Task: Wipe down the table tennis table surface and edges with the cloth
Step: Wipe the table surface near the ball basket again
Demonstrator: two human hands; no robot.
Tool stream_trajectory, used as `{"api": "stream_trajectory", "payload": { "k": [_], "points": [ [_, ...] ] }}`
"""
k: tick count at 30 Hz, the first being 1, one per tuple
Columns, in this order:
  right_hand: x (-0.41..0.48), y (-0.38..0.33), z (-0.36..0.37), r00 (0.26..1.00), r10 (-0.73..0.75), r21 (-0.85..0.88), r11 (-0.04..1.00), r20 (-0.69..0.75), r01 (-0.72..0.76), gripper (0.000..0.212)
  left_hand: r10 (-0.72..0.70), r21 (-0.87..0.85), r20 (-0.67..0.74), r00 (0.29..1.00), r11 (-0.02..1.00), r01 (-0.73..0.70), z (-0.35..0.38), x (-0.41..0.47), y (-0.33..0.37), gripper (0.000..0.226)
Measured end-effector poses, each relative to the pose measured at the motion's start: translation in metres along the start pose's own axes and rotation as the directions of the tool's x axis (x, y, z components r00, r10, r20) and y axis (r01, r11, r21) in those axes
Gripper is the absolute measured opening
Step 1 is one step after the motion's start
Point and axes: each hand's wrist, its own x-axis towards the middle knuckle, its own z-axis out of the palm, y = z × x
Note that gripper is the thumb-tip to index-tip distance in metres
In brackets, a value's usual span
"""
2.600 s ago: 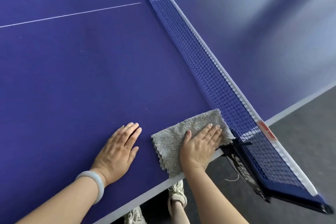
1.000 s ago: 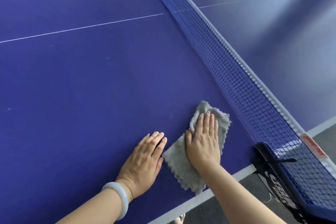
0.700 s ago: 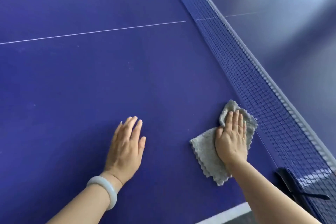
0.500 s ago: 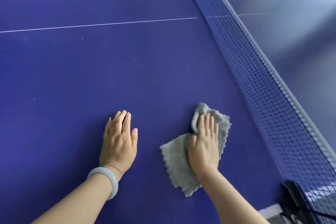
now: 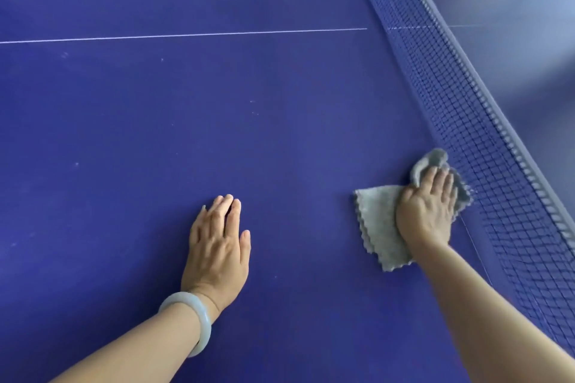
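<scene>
A grey scalloped cloth (image 5: 378, 221) lies on the blue table tennis table (image 5: 217, 121), its far corner bunched up against the foot of the net. My right hand (image 5: 427, 211) presses flat on the cloth, fingers straight and pointing toward the net. My left hand (image 5: 219, 244), with a pale bangle on its wrist, rests flat on the bare table surface to the left of the cloth, well apart from it.
The dark blue net (image 5: 473, 121) runs diagonally from the top middle to the bottom right, just beyond the cloth. A thin white centre line (image 5: 186, 35) crosses the table far ahead. Small pale specks dot the surface at the left.
My right hand has slid the cloth rightward and farther from me, up against the net. My left hand stays flat on the table. The view has moved inward, so the table edge is out of sight.
</scene>
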Motion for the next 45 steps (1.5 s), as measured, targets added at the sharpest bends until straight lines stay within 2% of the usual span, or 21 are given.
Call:
{"api": "stream_trajectory", "payload": {
  "k": [2,3,5,8,10,11,13,16,18,20,22,25,28,29,32,34,36,39,41,43,45],
  "points": [
    [0.020,-0.029,0.004,0.997,0.077,0.016,0.997,0.022,-0.078,0.067,-0.004,0.015,0.000,1.000,1.000,0.004,0.000,0.000,0.000,0.059],
    [0.019,-0.044,0.008,0.999,0.043,0.016,0.999,0.032,-0.043,0.067,-0.005,0.018,0.001,1.000,1.000,0.005,0.001,-0.001,0.000,0.059],
    [-0.005,-0.070,0.016,0.980,-0.195,0.033,0.981,0.052,0.193,0.066,-0.008,0.020,-0.001,1.000,1.000,0.008,0.001,-0.003,-0.001,0.059],
    [-0.086,-0.067,0.027,0.770,-0.631,0.008,0.774,0.092,0.633,0.064,-0.007,0.025,-0.023,1.000,1.000,0.008,0.001,-0.005,-0.003,0.058],
    [-0.119,-0.030,0.020,0.639,-0.759,0.023,0.646,0.122,0.763,0.062,-0.003,0.020,-0.037,0.999,1.000,0.004,0.002,-0.006,-0.004,0.058],
    [-0.115,-0.007,0.012,0.619,-0.773,0.021,0.627,0.135,0.779,0.062,-0.002,0.015,-0.039,0.999,1.000,0.002,0.002,-0.006,-0.003,0.058],
    [-0.079,0.032,-0.007,0.721,-0.683,-0.005,0.725,0.118,0.688,0.063,-0.003,0.007,-0.038,0.999,1.000,0.004,0.003,-0.004,0.000,0.058],
    [-0.004,0.043,-0.024,0.950,-0.306,-0.021,0.951,0.060,0.307,0.062,0.002,0.014,-0.037,0.999,1.000,-0.002,0.002,-0.002,0.002,0.058],
    [0.018,0.013,-0.019,0.995,-0.099,0.024,0.995,0.016,0.099,0.064,-0.005,0.025,-0.040,0.999,1.000,0.006,0.003,-0.002,0.002,0.052],
    [0.005,-0.027,-0.006,0.996,-0.091,0.065,0.994,0.022,0.089,0.066,-0.010,0.036,-0.039,0.999,0.999,0.011,0.002,-0.003,0.001,0.052],
    [-0.044,-0.060,0.014,0.941,-0.337,0.111,0.937,0.031,0.332,0.067,0.002,0.046,-0.051,0.999,0.999,0.001,0.002,-0.004,0.001,0.052],
    [-0.139,-0.069,0.030,0.691,-0.717,0.094,0.697,0.091,0.711,0.069,0.002,0.041,-0.069,0.998,0.999,0.001,0.002,-0.003,0.000,0.049],
    [-0.150,-0.032,0.019,0.547,-0.821,0.114,0.566,0.162,0.816,0.071,0.001,0.034,-0.077,0.997,0.999,0.002,0.003,-0.003,-0.001,0.050],
    [-0.138,-0.022,0.016,0.566,-0.812,0.098,0.581,0.142,0.808,0.072,-0.002,0.032,-0.072,0.997,0.999,0.004,0.003,-0.003,-0.001,0.051],
    [-0.107,-0.026,0.010,0.803,-0.590,0.096,0.807,0.083,0.583,0.065,-0.002,0.032,-0.055,0.998,0.999,0.004,0.003,-0.004,-0.002,0.053],
    [-0.122,-0.055,0.019,0.888,-0.459,0.140,0.882,0.033,0.451,0.063,-0.002,0.030,-0.058,0.998,1.000,0.004,0.004,-0.005,-0.004,0.054],
    [-0.163,-0.077,0.030,0.845,-0.534,0.155,0.837,0.026,0.524,0.068,-0.003,0.028,-0.066,0.998,1.000,0.005,0.005,-0.006,-0.004,0.051],
    [-0.220,-0.067,0.035,0.585,-0.805,0.161,0.593,0.099,0.789,0.069,-0.010,0.006,-0.078,0.997,1.000,0.011,0.007,-0.005,-0.006,0.046],
    [-0.207,-0.038,0.026,0.488,-0.864,0.166,0.503,0.124,0.848,0.066,-0.008,0.005,-0.075,0.997,1.000,0.009,0.008,-0.006,-0.006,0.047],
    [-0.170,-0.014,0.014,0.583,-0.806,0.150,0.593,0.108,0.791,0.062,0.001,0.015,-0.077,0.997,1.000,0.000,0.009,-0.006,-0.006,0.046],
    [-0.125,-0.001,0.005,0.765,-0.641,0.088,0.767,0.063,0.635,0.059,-0.002,0.005,-0.082,0.997,1.000,0.002,0.008,-0.005,-0.005,0.047]
  ]
}}
